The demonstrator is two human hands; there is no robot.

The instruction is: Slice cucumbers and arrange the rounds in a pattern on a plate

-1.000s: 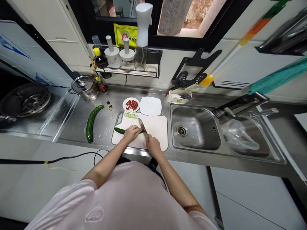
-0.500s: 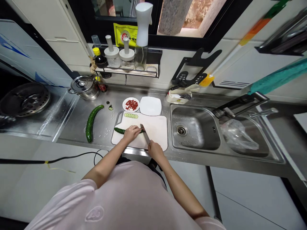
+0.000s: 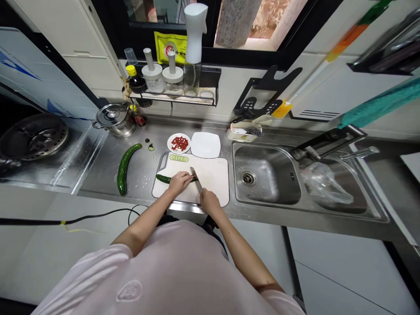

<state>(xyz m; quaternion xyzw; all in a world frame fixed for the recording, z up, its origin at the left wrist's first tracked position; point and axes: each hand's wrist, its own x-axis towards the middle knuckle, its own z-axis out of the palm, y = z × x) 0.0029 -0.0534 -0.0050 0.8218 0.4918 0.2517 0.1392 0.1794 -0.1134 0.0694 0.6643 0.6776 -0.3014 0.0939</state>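
Observation:
On the white cutting board (image 3: pixel 213 188) lies a dark green cucumber (image 3: pixel 163 178), pressed down by my left hand (image 3: pixel 179 182), whose fingers bend over it near its right end. My right hand (image 3: pixel 210 202) is closed round the handle of a knife (image 3: pixel 197 180). The blade crosses the cucumber just right of my left fingertips. A row of pale green slices (image 3: pixel 179 158) rests at the board's upper left. Behind the board are a plate of chopped red pieces (image 3: pixel 179 143) and a bare white plate (image 3: pixel 206 145). A second, curved cucumber (image 3: pixel 124 170) lies left of the board.
A lidded steel pot (image 3: pixel 115 120) stands at the back left, with a dark pan (image 3: pixel 33 136) beyond it. Small green scraps (image 3: pixel 151 147) lie near the board. To the right are a sink (image 3: pixel 267 175) and a plastic bag (image 3: pixel 324 183). A jar shelf (image 3: pixel 173 97) hangs above.
My right hand and the knife have shifted slightly left and up. My left hand stays on the cucumber in nearly the same place.

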